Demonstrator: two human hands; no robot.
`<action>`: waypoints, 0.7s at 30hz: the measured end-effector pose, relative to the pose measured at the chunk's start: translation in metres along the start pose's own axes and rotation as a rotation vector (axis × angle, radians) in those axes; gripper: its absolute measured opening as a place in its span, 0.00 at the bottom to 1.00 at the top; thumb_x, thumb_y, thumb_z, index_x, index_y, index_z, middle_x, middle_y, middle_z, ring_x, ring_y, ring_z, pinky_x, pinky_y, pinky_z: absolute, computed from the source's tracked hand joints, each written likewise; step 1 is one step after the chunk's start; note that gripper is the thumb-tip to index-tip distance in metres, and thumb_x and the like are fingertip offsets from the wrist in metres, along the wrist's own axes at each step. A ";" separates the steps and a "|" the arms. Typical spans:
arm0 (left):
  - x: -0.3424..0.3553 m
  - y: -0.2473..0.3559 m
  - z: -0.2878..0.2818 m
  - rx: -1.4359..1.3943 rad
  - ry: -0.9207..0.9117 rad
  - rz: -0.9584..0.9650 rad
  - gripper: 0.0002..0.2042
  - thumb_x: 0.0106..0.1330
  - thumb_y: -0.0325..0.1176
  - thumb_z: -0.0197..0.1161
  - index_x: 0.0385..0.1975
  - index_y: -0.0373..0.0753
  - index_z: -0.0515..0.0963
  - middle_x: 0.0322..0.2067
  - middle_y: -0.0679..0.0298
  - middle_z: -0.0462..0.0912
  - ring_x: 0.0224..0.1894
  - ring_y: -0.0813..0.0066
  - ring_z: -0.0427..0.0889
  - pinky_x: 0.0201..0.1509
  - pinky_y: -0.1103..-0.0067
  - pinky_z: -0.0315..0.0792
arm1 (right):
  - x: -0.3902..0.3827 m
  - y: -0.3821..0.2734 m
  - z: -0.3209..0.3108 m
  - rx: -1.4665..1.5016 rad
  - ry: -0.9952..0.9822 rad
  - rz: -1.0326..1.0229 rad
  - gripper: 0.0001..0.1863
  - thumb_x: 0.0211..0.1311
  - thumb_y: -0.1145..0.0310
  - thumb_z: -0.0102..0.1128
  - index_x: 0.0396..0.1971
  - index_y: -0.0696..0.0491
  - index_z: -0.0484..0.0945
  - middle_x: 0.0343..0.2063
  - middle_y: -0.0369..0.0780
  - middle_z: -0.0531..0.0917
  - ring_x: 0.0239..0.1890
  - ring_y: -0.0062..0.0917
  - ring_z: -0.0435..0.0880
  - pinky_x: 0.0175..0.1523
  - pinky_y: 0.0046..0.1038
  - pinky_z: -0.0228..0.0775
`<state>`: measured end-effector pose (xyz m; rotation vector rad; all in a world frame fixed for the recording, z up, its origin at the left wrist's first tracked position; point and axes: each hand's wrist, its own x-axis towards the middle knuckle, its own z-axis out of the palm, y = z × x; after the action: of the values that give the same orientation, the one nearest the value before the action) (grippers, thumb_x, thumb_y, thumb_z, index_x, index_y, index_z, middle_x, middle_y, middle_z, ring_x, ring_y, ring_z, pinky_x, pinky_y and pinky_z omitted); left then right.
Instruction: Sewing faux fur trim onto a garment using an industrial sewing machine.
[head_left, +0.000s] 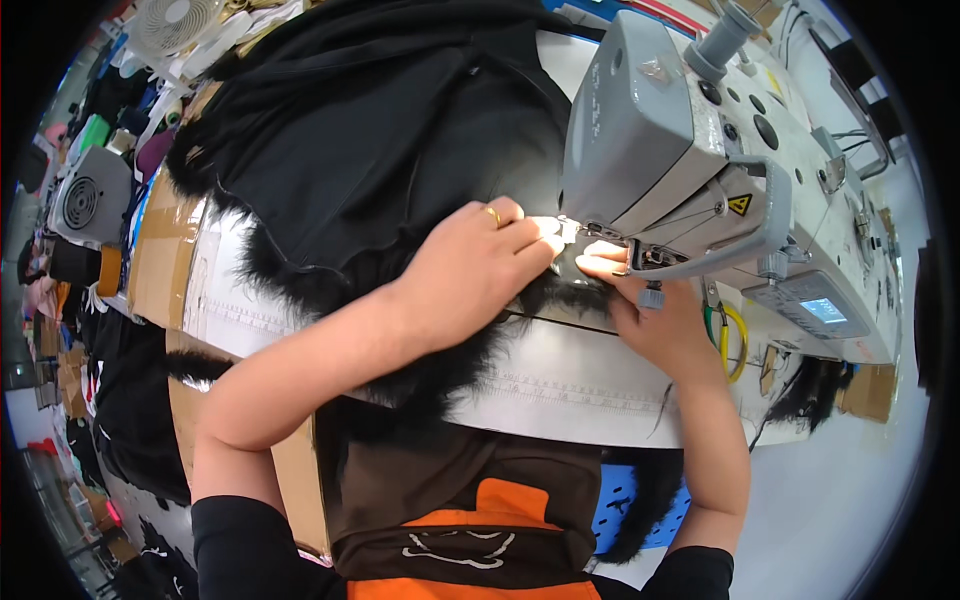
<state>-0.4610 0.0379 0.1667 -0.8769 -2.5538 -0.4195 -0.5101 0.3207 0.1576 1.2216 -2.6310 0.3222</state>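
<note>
A black garment with fluffy fur edging lies across the white sewing table. The grey-and-white sewing machine stands over its right part, a small lamp lighting the needle area. My left hand, a ring on one finger, has curled fingers pinching the fabric just left of the presser foot. My right hand is beside the needle plate, its fingers pressed together on the fur-edged fabric, partly hidden by the machine's front.
Yellow-and-green scissors lie right of my right hand. A control panel sits on the machine's base. At left are cardboard, a grey appliance, a white fan and piled dark fabric. A blue perforated bin is below the table.
</note>
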 end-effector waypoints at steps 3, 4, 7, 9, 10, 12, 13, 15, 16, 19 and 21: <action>-0.019 0.018 -0.005 0.086 0.041 -0.050 0.12 0.61 0.29 0.64 0.44 0.37 0.81 0.44 0.63 0.83 0.50 0.65 0.81 0.54 0.71 0.77 | 0.005 -0.004 -0.014 0.236 -0.031 -0.052 0.21 0.49 0.69 0.71 0.48 0.45 0.89 0.35 0.37 0.85 0.42 0.37 0.85 0.51 0.40 0.79; -0.024 0.020 -0.007 0.111 0.051 -0.043 0.14 0.61 0.29 0.65 0.47 0.35 0.82 0.46 0.62 0.83 0.52 0.65 0.82 0.57 0.71 0.78 | 0.005 -0.006 -0.016 0.281 -0.039 -0.083 0.23 0.47 0.74 0.69 0.48 0.46 0.88 0.42 0.37 0.86 0.49 0.39 0.85 0.56 0.42 0.78; -0.023 0.019 -0.012 0.146 0.008 -0.024 0.17 0.61 0.29 0.65 0.51 0.34 0.82 0.49 0.61 0.84 0.54 0.65 0.82 0.60 0.70 0.78 | 0.010 -0.016 -0.026 0.332 -0.117 -0.060 0.25 0.44 0.81 0.67 0.47 0.47 0.85 0.50 0.35 0.86 0.57 0.41 0.85 0.63 0.41 0.77; -0.022 0.018 -0.012 0.137 -0.020 -0.018 0.18 0.61 0.29 0.65 0.52 0.33 0.82 0.50 0.60 0.84 0.55 0.64 0.82 0.61 0.70 0.79 | 0.012 -0.017 -0.023 0.338 -0.182 -0.009 0.25 0.44 0.81 0.66 0.46 0.47 0.85 0.51 0.35 0.86 0.58 0.40 0.85 0.64 0.40 0.77; -0.020 0.017 -0.012 0.129 -0.042 -0.013 0.18 0.62 0.29 0.65 0.52 0.33 0.82 0.51 0.59 0.83 0.56 0.64 0.82 0.62 0.70 0.79 | 0.011 -0.015 -0.016 0.326 -0.151 -0.044 0.26 0.44 0.81 0.66 0.48 0.46 0.85 0.51 0.36 0.86 0.57 0.40 0.85 0.63 0.39 0.78; -0.021 0.016 -0.014 0.131 -0.048 -0.006 0.18 0.62 0.29 0.64 0.53 0.32 0.81 0.53 0.58 0.83 0.57 0.63 0.82 0.63 0.69 0.79 | 0.011 -0.014 -0.013 0.319 -0.115 -0.074 0.28 0.44 0.81 0.67 0.50 0.46 0.86 0.51 0.36 0.86 0.56 0.40 0.85 0.62 0.38 0.79; -0.023 0.016 -0.015 0.131 -0.050 -0.004 0.19 0.63 0.29 0.64 0.53 0.32 0.81 0.54 0.57 0.83 0.59 0.61 0.82 0.65 0.68 0.79 | 0.012 -0.016 -0.013 0.279 -0.057 -0.097 0.29 0.45 0.82 0.67 0.51 0.46 0.86 0.51 0.37 0.86 0.55 0.38 0.86 0.61 0.38 0.79; -0.026 0.018 -0.019 0.108 -0.054 -0.031 0.19 0.62 0.27 0.64 0.54 0.32 0.81 0.56 0.57 0.84 0.58 0.60 0.84 0.64 0.68 0.80 | 0.010 -0.015 -0.011 0.244 0.005 -0.114 0.30 0.45 0.83 0.67 0.53 0.46 0.86 0.50 0.37 0.86 0.54 0.37 0.86 0.60 0.37 0.79; -0.027 0.019 -0.022 0.088 -0.048 -0.064 0.19 0.62 0.25 0.64 0.54 0.32 0.81 0.57 0.58 0.85 0.58 0.58 0.86 0.64 0.68 0.82 | 0.008 -0.011 -0.010 0.222 -0.035 -0.111 0.30 0.48 0.84 0.66 0.54 0.46 0.87 0.51 0.37 0.87 0.54 0.35 0.87 0.60 0.36 0.79; -0.028 0.017 -0.023 0.087 -0.062 -0.033 0.18 0.63 0.27 0.63 0.53 0.31 0.80 0.56 0.54 0.82 0.62 0.58 0.82 0.67 0.66 0.80 | 0.010 -0.021 -0.010 0.327 -0.082 -0.001 0.29 0.52 0.85 0.64 0.54 0.45 0.90 0.50 0.38 0.88 0.55 0.34 0.87 0.63 0.35 0.78; -0.025 0.009 -0.025 0.052 -0.094 -0.025 0.18 0.63 0.27 0.63 0.52 0.31 0.80 0.56 0.54 0.83 0.62 0.58 0.83 0.67 0.67 0.80 | 0.011 -0.023 -0.011 0.453 -0.090 0.104 0.28 0.54 0.85 0.64 0.54 0.44 0.91 0.50 0.38 0.89 0.55 0.33 0.87 0.64 0.35 0.77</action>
<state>-0.4303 0.0214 0.1779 -0.8663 -2.6513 -0.3249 -0.4980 0.3010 0.1740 1.2434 -2.7962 0.9457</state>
